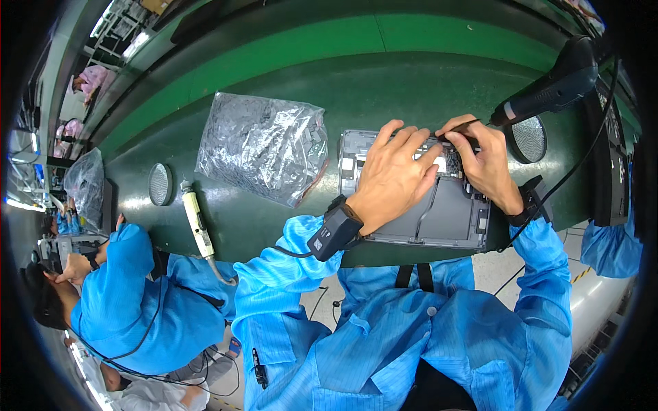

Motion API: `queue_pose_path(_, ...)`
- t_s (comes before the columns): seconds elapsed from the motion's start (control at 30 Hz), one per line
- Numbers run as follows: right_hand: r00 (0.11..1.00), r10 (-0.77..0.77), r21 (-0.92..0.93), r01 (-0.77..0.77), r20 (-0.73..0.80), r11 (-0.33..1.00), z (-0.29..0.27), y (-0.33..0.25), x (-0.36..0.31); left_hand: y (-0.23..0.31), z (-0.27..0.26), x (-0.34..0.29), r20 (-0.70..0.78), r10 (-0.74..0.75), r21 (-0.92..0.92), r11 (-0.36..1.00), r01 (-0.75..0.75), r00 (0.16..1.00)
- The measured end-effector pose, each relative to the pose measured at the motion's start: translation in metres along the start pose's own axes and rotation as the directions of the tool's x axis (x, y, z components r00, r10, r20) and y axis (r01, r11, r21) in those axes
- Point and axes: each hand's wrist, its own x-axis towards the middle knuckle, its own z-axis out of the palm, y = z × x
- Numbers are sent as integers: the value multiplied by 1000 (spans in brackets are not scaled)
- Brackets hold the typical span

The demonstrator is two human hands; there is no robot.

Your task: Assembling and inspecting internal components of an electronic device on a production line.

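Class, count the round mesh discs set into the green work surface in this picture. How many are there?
2. One round mesh disc lies left, beside the cream-handled tool; the other round mesh disc lies right, under the black power screwdriver. Others may be hidden.

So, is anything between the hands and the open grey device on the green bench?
Nothing visible. The left hand lies flat on the open grey device, and the right hand touches its upper edge beside the black power screwdriver.

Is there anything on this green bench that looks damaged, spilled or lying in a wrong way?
Nothing stands out. The opened grey device lies flat under both hands, and the silvery bag and cream screwdriver rest intact beside it.
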Motion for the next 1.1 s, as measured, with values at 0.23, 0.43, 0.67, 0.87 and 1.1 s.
queue_pose_path(0.23,997,-68,-491,70,20,868,-76,-12,-62,-3,-3,1,2,-36,-33,999,36,999)
queue_pose_path(0.43,985,-36,-791,-114,-169,601,-128,3,-112,-3,-5,4,13,-36,-50,998,37,999)
queue_pose_path(0.67,994,-82,-184,95,78,978,-59,-10,-38,-11,-17,13,120,-41,-88,995,52,992)
queue_pose_path(0.87,973,-164,-215,197,159,956,-16,-3,-7,-18,-24,21,192,-24,-160,986,55,981)
queue_pose_path(1.1,975,-195,-361,222,109,906,-12,-2,-6,-24,-24,21,186,-22,-146,988,49,982)
